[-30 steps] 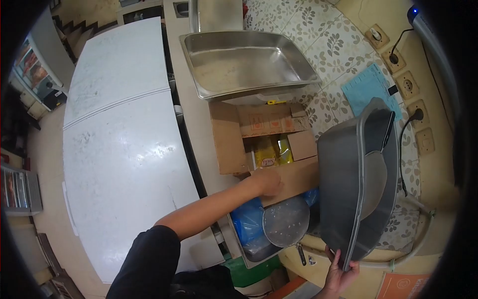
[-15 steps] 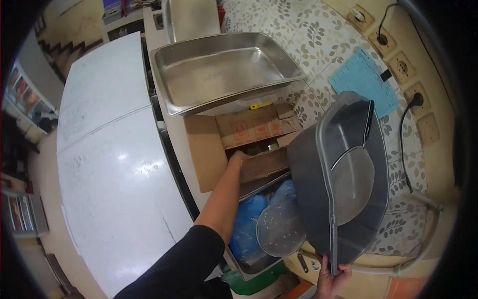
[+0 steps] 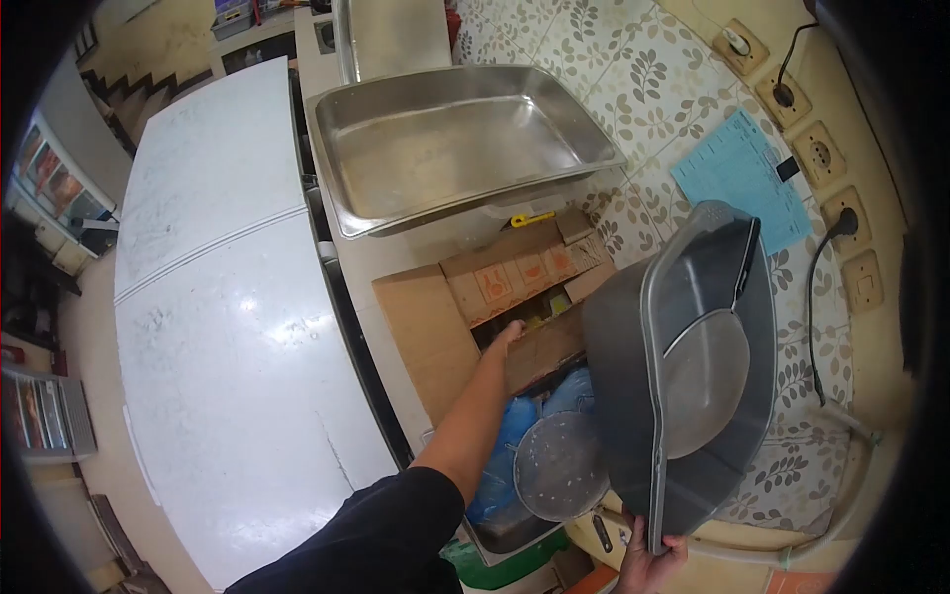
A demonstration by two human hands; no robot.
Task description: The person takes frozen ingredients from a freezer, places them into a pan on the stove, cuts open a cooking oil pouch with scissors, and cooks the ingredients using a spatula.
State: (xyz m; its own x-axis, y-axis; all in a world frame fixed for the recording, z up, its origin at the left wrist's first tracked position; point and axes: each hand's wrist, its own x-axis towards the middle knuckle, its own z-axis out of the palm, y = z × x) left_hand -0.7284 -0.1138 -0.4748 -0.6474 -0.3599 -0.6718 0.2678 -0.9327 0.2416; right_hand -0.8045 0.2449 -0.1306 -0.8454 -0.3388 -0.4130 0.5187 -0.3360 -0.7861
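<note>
My left hand point(image 3: 512, 333) is closed at the inner edge of an open cardboard box point(image 3: 421, 332), its fingertips partly hidden by the flap. Small items show dimly inside the box, one of them yellow-green. In my right hand point(image 3: 648, 559) is the lower rim of a large dark grey plastic tub point(image 3: 623, 396), tipped up on its side. A translucent round piece point(image 3: 705, 386) with a dark handle lies inside the tub. Below the box, a metal pan point(image 3: 515, 540) holds blue plastic bags point(image 3: 500, 495) and a round, speckled translucent lid-like thing point(image 3: 561, 465).
A large steel pan point(image 3: 455, 148) stands behind the box, with a yellow cutter point(image 3: 529, 220) near its edge. White freezer lids point(image 3: 228, 327) are on the left. A blue paper point(image 3: 742, 178), wall sockets point(image 3: 819, 151) and a black cable point(image 3: 811, 307) are on the right.
The cardboard box has shifted and turned slightly toward me, away from the steel pan, along with my left hand. More of that hand shows. My right hand still holds the tub's rim.
</note>
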